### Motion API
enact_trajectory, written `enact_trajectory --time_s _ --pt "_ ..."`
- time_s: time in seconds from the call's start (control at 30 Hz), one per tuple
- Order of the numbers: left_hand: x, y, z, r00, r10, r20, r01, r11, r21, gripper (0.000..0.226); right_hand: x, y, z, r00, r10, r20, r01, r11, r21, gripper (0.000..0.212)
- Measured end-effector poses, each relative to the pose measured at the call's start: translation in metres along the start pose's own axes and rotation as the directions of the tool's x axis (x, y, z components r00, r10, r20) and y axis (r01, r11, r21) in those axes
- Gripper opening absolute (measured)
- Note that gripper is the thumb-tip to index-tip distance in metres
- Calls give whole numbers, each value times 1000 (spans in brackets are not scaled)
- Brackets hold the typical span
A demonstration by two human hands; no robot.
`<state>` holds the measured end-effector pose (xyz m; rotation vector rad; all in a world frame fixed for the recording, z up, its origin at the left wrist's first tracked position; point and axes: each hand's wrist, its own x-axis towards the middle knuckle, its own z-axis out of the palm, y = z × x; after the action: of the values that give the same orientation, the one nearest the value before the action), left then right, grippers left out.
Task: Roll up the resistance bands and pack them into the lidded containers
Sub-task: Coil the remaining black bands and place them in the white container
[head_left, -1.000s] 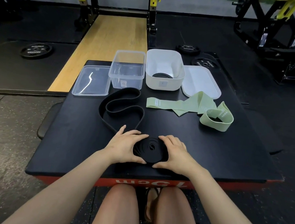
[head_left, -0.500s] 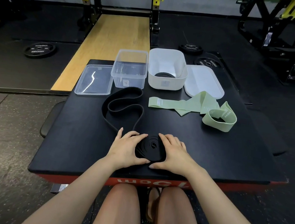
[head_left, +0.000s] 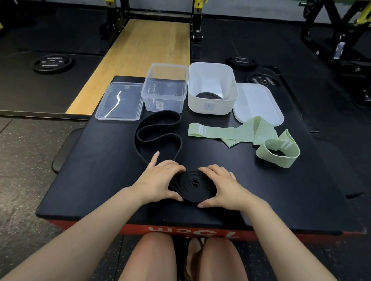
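Note:
A black resistance band (head_left: 194, 184) lies partly coiled flat on the black plyo box (head_left: 106, 177) near its front edge. Its loose end (head_left: 157, 132) snakes back towards the containers. My left hand (head_left: 160, 179) and my right hand (head_left: 223, 187) cup the coil from either side, fingers and thumbs curled round its edge. A light green band (head_left: 245, 134) lies spread out at the right, one end curled into a loop (head_left: 279, 151). A clear container (head_left: 165, 87) stands open at the back. Beside it the white container (head_left: 212, 89) holds a rolled black band (head_left: 208, 96).
The clear lid (head_left: 119, 101) lies left of the clear container and the white lid (head_left: 259, 103) right of the white one. Weight plates (head_left: 52, 62) lie on the gym floor, with a wooden platform (head_left: 141, 52) and rack behind the box.
The coil has grown slightly and the loose loop has drawn a little closer to my hands. Both hands stay on the coil. The camera has shifted slightly.

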<state>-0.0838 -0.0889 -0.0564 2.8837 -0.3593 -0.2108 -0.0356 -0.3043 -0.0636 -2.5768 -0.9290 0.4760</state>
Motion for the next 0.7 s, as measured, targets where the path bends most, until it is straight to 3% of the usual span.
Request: enact_trajectory --time_s 0.13,0.3,0.53,0.63,0.7 --pt "11 -1 -4 995 58 79 -65 995 80 97 12 8 -11 993 -53 105 55 998 -20 97" --pt "15 -1 -2 994 53 91 -55 998 14 99 16 8 -18 986 -50 158 60 996 -65 99" --pt "3 5 4 1000 -20 4 20 998 -64 93 -10 0 0 1000 -2 -4 2 1000 7 94" --pt "-1 12 12 997 -65 -39 62 994 -88 93 -17 -5 11 998 -30 -59 32 999 37 79" --pt "-3 15 16 995 -85 -57 81 994 -71 93 -21 -8 15 994 -59 -94 56 998 -39 67"
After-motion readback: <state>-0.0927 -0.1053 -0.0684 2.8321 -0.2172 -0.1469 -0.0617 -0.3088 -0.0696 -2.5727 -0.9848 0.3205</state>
